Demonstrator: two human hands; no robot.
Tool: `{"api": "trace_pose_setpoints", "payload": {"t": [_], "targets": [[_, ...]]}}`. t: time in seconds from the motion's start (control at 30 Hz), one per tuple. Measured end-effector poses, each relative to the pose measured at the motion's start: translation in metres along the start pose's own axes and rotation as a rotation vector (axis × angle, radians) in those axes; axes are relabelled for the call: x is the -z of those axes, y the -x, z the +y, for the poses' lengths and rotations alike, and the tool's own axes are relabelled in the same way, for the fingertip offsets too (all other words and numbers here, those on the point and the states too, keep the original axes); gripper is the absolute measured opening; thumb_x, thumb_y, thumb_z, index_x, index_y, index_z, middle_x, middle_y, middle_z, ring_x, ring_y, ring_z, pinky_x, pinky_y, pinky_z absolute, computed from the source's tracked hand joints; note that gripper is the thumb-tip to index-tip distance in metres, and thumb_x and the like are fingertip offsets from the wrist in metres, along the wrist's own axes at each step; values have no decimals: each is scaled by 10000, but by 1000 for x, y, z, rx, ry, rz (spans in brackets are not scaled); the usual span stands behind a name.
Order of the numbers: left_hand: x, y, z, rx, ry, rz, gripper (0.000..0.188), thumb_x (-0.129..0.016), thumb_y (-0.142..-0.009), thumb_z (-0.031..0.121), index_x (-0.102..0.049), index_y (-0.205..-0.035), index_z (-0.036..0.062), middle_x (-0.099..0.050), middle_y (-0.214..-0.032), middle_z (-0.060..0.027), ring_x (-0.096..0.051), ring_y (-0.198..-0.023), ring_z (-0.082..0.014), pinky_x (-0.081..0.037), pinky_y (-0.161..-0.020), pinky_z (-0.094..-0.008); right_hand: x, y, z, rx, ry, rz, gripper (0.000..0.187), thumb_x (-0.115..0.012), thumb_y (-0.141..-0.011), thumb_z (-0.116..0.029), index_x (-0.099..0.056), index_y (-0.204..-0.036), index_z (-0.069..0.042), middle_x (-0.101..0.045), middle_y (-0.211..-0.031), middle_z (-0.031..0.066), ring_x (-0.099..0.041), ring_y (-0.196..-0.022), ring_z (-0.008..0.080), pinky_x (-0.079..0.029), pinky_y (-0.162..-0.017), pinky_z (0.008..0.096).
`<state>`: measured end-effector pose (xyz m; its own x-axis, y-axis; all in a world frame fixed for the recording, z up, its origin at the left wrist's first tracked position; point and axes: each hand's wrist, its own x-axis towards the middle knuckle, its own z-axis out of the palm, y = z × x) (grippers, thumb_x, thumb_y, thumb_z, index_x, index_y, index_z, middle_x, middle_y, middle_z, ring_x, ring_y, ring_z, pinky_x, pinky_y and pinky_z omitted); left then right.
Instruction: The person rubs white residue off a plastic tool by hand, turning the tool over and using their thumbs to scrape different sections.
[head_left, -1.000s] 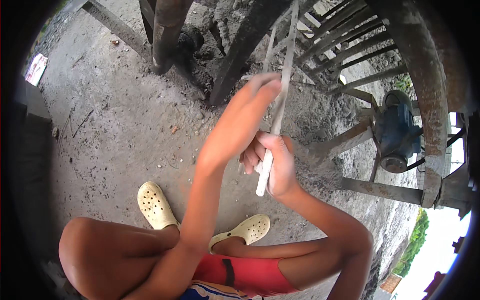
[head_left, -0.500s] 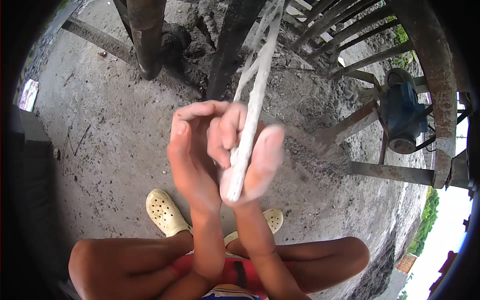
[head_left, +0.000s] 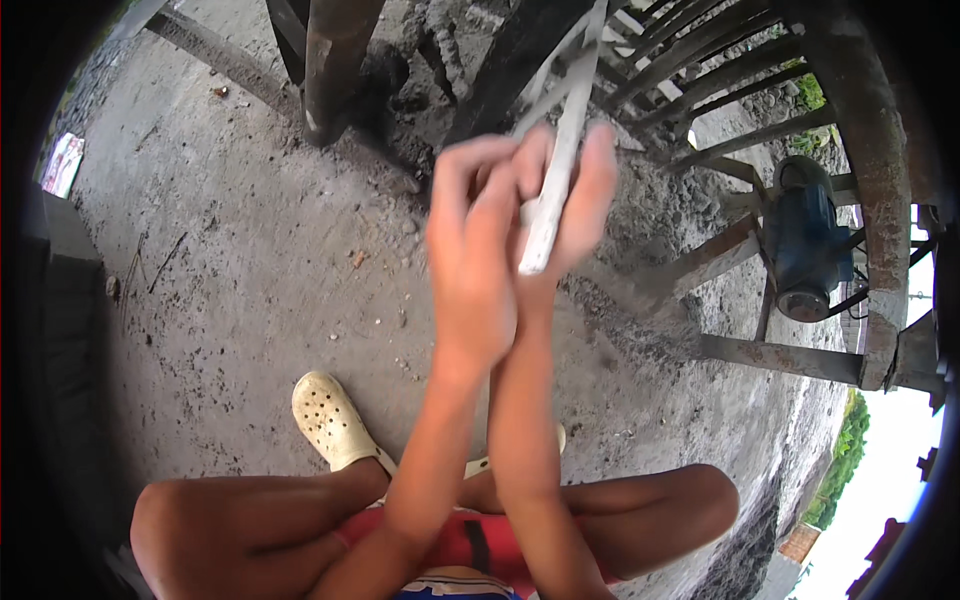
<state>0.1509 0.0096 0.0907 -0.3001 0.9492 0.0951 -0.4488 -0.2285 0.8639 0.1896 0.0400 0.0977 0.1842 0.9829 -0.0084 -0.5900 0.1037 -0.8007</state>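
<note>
A long rod [head_left: 566, 165], pale and coated in whitish grey, slants from the upper edge down into my hands, with its blunt lower end showing below the fingers. My right hand [head_left: 580, 205] is closed on this rod, the thumb along its right side. Pressed against the right hand from the left, my left hand [head_left: 470, 235] has its fingers curled in toward the rod. A thinner pale strand runs beside the rod and meets it higher up. The fingers are partly blurred, and the rod's far end lies outside the picture.
Dark metal posts [head_left: 335, 70] stand ahead on the left. A slatted metal frame [head_left: 700, 70] fills the upper right, with a blue motor [head_left: 803, 235] mounted on it. Rough concrete floor [head_left: 240, 290] lies around my cream clogs [head_left: 330, 420]. Grey debris lies below the frame.
Both hands have moved forward and to the right together with the rod, still gripping it. My view has shifted slightly.
</note>
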Motion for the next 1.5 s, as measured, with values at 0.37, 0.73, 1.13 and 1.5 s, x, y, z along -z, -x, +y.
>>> {"api": "trace_pose_setpoints", "payload": {"t": [0.37,0.73,1.13,1.5], "targets": [[17,18,4,122,123,-29,276,-410,-802,188,-455,-960,-33,-517,-880,-114,-483,-786,-111,-386,-713,-222,-10,45,-6,-30,47,127,500,-232,-857,-497,-271,-519,-130,-245,-417,-41,-217,-406,72,-172,-403,202],[18,0,-4,19,-93,10,519,-432,-775,333,-328,-1168,11,-454,-1146,-186,-453,-1038,-265,-293,-881,-345,24,-21,3,116,18,35,474,-289,-865,-482,-317,-542,-136,-269,-410,-26,-217,-350,67,-135,-346,217],[13,7,3,49,-23,6,493,-436,-779,308,-344,-1160,8,-469,-1111,-163,-477,-998,-249,-319,-869,-338,32,-35,18,376,176,53,448,-325,-873,-388,-304,-514,-122,-292,-400,-13,-244,-336,76,-153,-336,229],[26,3,6,-16,35,90,412,-449,-772,271,-397,-1100,27,-518,-1043,-125,-490,-981,-250,-324,-864,-351,31,79,32,224,412,65,502,-355,-855,-418,-349,-503,-60,-342,-436,18,-292,-392,88,-177,-379,248]]}}
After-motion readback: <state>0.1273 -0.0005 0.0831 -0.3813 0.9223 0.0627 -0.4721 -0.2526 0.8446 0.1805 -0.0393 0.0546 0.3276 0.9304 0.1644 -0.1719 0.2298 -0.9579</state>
